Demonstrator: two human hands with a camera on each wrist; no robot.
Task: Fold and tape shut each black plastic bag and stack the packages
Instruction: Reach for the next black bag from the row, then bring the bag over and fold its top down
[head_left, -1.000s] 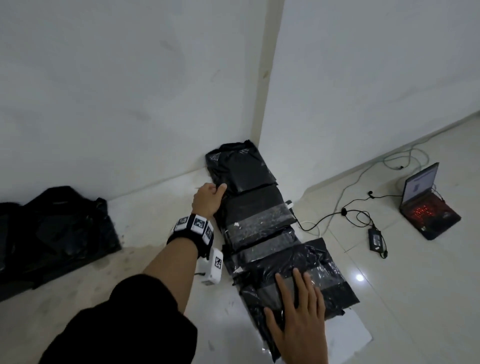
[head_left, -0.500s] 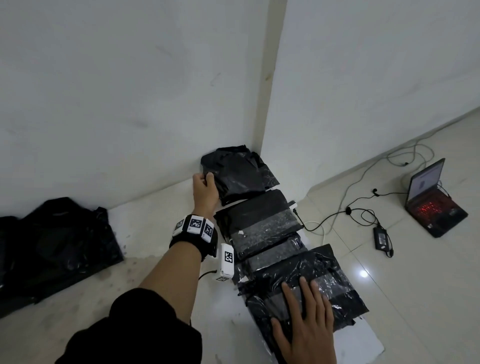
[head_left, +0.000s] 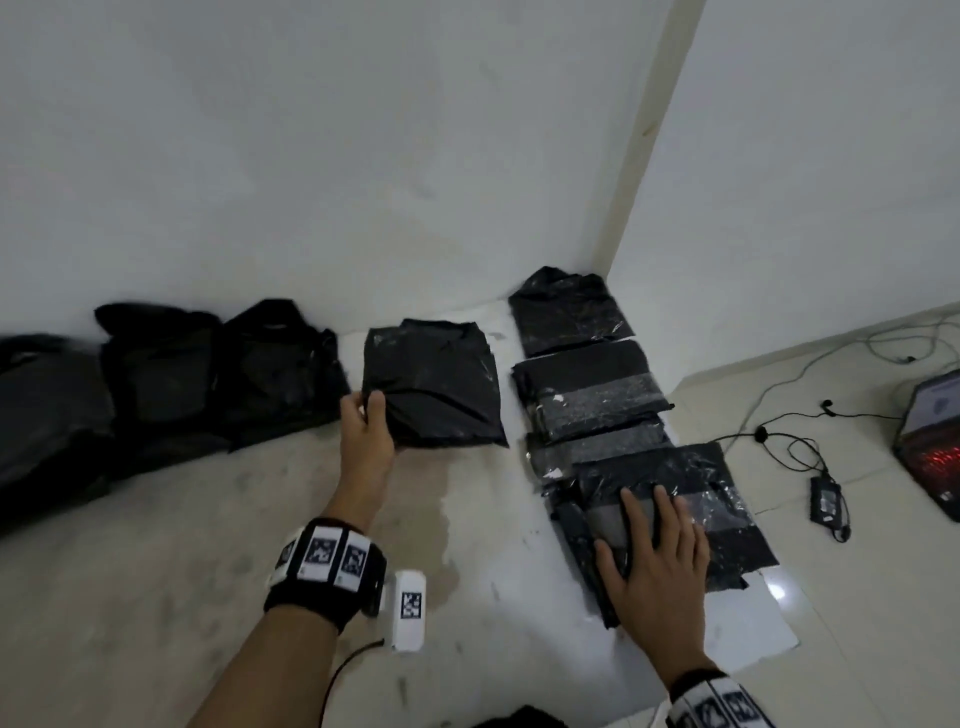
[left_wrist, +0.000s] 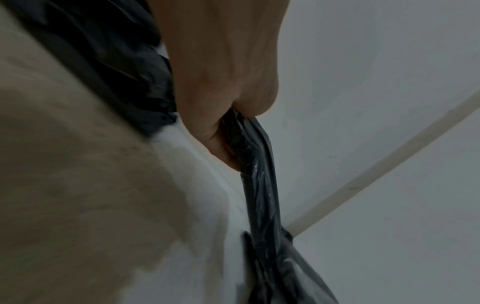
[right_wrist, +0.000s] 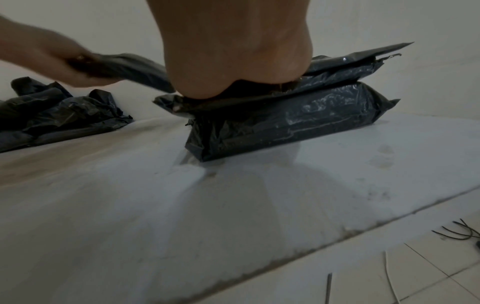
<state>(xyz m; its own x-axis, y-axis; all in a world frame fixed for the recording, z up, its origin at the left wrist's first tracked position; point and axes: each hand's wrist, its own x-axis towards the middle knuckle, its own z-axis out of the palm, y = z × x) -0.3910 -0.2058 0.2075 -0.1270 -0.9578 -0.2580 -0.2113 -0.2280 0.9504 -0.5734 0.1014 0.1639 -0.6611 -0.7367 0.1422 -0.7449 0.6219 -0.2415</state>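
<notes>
On the floor (head_left: 156, 545) at far left we count a heap of loose bags (head_left: 156, 379), number unclear. Our left hand (head_left: 363, 431) pinches one black package (head_left: 436, 384) by its near edge, lifted clear; held so thinly, it could slip or unfold. Rightward, four packages lie in a row (head_left: 587, 400); our right hand (head_left: 657, 561) presses flat, fingers straight, on the nearest package (head_left: 727, 499). One laptop (head_left: 935, 436) sits far right.

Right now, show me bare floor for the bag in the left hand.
Free: the floor strip between the left hand with its held bag and the taped package row. Crowded: the loose bag pile along the wall; cables and a laptop beyond the row.
</notes>
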